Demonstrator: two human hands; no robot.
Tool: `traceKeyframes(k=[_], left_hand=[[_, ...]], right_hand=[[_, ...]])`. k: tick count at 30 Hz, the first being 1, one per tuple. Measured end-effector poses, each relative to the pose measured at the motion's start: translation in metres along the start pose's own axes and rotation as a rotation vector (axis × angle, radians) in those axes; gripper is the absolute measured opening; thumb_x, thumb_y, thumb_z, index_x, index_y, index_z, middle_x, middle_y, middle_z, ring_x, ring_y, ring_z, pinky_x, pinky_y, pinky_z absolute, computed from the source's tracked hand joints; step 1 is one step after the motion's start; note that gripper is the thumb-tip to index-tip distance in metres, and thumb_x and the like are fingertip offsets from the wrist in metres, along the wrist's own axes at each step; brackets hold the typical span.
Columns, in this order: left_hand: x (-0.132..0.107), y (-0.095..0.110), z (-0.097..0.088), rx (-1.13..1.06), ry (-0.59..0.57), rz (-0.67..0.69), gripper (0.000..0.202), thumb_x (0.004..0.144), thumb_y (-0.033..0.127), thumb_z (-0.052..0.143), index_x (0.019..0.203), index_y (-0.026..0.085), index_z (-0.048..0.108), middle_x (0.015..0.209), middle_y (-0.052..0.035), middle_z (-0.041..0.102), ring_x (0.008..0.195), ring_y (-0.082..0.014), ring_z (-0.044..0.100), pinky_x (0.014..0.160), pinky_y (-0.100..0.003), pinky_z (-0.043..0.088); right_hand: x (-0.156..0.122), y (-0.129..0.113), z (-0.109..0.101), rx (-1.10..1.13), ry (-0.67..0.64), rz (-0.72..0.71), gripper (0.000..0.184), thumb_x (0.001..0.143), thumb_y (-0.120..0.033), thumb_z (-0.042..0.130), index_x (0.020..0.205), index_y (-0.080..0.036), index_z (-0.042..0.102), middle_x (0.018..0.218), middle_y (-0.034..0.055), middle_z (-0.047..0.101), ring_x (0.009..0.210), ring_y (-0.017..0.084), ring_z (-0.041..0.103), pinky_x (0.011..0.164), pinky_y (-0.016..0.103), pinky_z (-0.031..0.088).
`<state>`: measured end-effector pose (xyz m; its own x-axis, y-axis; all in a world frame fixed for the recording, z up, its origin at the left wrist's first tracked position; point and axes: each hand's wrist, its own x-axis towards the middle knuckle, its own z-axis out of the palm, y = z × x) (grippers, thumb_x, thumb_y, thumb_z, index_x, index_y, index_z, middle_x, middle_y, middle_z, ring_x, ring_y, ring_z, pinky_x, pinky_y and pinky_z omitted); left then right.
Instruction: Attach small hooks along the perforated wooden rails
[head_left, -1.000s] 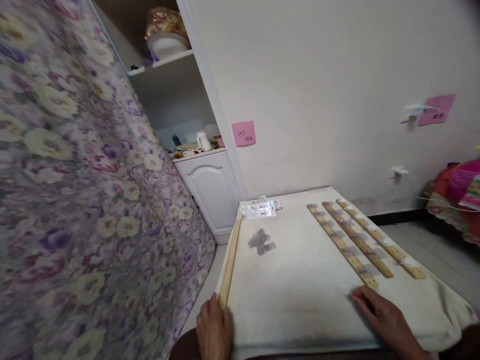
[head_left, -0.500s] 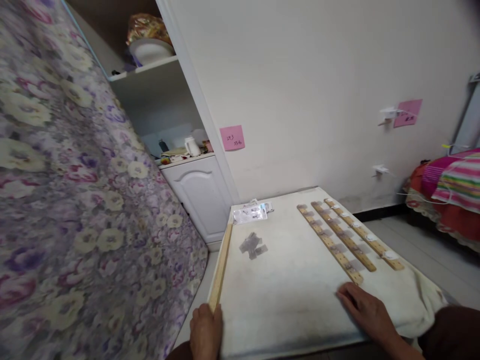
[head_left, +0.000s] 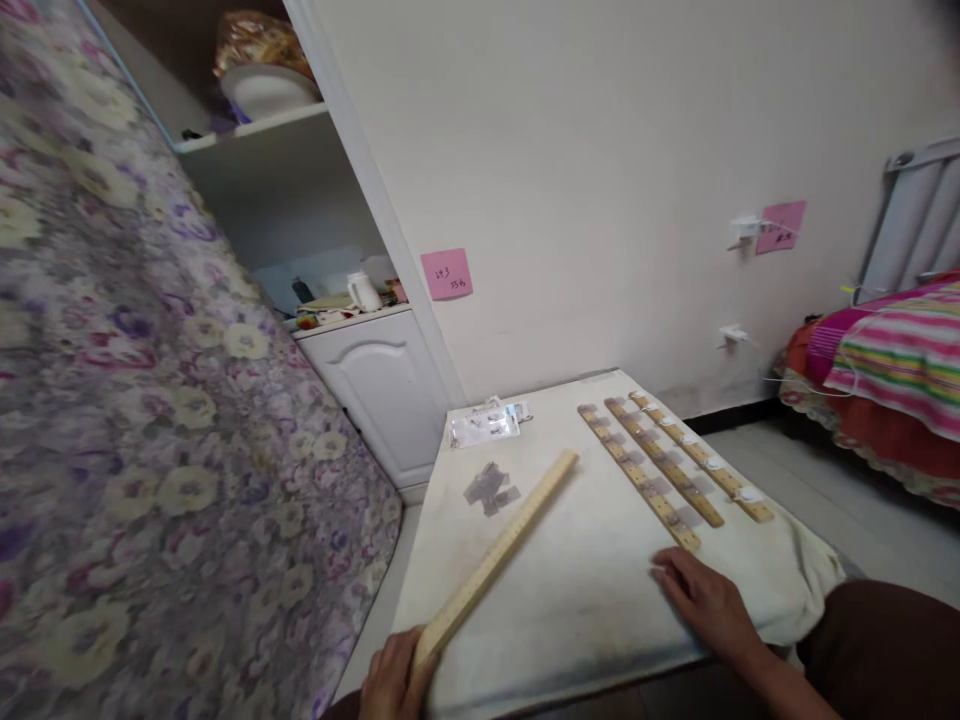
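Observation:
My left hand (head_left: 390, 678) grips the near end of a long wooden strip (head_left: 499, 555), which slants across the white cloth-covered board (head_left: 592, 590) toward its middle. My right hand (head_left: 701, 600) lies flat with fingers spread on the cloth, just below the near end of three wooden strips (head_left: 664, 470) that lie side by side and carry small clear and white pieces. A small heap of clear pieces (head_left: 491, 488) rests by the slanted strip's far end. Clear plastic packets (head_left: 484, 424) lie at the board's far left corner.
A flowered mattress (head_left: 150, 400) leans at the left. Behind it stands a white cabinet (head_left: 371, 385) with shelves and clutter. The wall carries pink notes (head_left: 447, 274) and sockets. Striped bedding (head_left: 892, 355) sits at the right, with grey floor (head_left: 840, 500) beside it.
My left hand swung the long strip from lying along the board's left edge to slanting across the cloth. The view panned right. My right hand stayed flat on the cloth.

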<state>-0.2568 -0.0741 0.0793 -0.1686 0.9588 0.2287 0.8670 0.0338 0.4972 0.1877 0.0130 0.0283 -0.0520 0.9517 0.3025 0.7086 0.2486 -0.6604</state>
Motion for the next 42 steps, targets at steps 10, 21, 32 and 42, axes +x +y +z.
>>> traceKeyframes(k=[10,21,32,42], left_hand=[[0.041,-0.006,0.006,0.102,-0.138,0.173,0.032,0.081,0.048,0.052,0.106,0.032,0.064,0.106,-0.0017,0.067,0.097,-0.0226,0.058,0.085,-0.038,0.046],[0.061,-0.043,0.016,0.077,-0.14,0.208,0.035,0.077,0.047,0.055,0.109,0.035,0.065,0.108,-0.0018,0.065,0.102,-0.0238,0.057,0.09,-0.039,0.046],[0.05,-0.021,0.012,0.05,-0.149,0.205,0.034,0.08,0.039,0.057,0.113,0.037,0.062,0.114,-0.0022,0.064,0.11,-0.0243,0.052,0.095,-0.041,0.042],[0.038,-0.024,0.015,-0.064,-0.025,0.144,0.048,0.074,0.029,0.063,0.121,0.028,0.057,0.122,-0.0058,0.058,0.117,-0.024,0.05,0.101,-0.042,0.042]], right_hand=[[0.001,0.007,0.004,0.033,0.161,-0.012,0.044,0.088,-0.033,0.038,0.128,-0.015,0.046,0.089,0.0055,0.066,0.079,0.018,0.065,0.076,0.031,0.052],[0.012,-0.002,0.003,0.022,0.034,0.172,0.041,0.084,-0.035,0.04,0.12,-0.02,0.054,0.082,0.0026,0.067,0.076,0.02,0.065,0.069,0.032,0.049],[-0.002,-0.007,0.004,0.288,0.068,0.331,0.045,0.078,-0.048,0.048,0.109,-0.017,0.057,0.069,0.0012,0.066,0.068,0.021,0.064,0.064,0.03,0.05],[-0.007,0.016,0.007,0.213,0.065,0.374,0.044,0.073,-0.048,0.055,0.106,-0.019,0.059,0.06,-0.0012,0.064,0.061,0.02,0.063,0.056,0.028,0.048]])
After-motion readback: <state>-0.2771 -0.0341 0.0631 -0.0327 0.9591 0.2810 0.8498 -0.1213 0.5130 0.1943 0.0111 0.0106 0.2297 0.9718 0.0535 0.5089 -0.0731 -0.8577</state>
